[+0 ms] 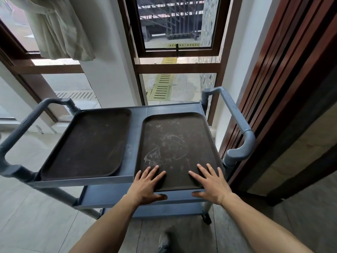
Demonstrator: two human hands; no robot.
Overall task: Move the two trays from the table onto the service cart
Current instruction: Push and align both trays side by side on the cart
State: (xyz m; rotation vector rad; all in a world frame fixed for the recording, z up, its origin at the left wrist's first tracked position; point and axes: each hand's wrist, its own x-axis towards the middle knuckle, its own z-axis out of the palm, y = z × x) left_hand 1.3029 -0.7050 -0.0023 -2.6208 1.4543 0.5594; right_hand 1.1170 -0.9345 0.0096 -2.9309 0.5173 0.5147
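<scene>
While both arms extend, left hand [148,184] and right hand [209,183] pinch right tray [175,141] at its 6 o'clock edge on cart [135,132]: fingers splayed atop, thumbs beneath.

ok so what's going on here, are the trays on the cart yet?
Nearly. A person's left hand and right hand hold the near edge of the right tray, fingers flat on top, thumbs underneath. It lies on the top shelf of the grey service cart, with its near edge sticking out past the cart's rim. The left tray already sits flat beside it on the same shelf.
</scene>
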